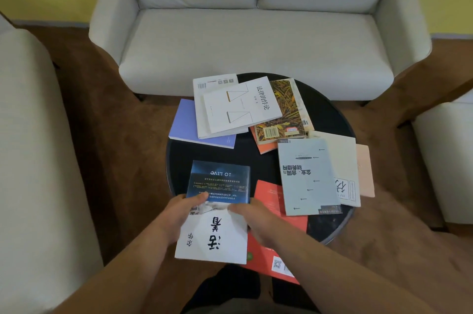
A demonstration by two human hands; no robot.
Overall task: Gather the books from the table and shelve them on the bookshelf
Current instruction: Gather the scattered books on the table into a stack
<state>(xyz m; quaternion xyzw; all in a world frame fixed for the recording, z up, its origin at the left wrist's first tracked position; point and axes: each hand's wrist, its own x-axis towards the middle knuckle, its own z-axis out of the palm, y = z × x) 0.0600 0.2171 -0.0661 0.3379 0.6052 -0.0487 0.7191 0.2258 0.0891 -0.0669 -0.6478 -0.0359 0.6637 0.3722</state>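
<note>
**Lift the first book clean**

Both hands pinch the blue-and-white book (217,208) at its sides, left hand (179,213) and right hand (253,221), over the near rim of the round table (330,114). Raise it level (the red book (271,249) lies beneath, overhanging) so nothing slides.

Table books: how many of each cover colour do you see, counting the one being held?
white books: 2
purple book: 1
yellow-brown patterned book: 1
orange book: 1
grey book: 1
cream book: 1
pink book: 1
red book: 1
blue-and-white book, held: 1
Total: 10 distinguishable
</note>
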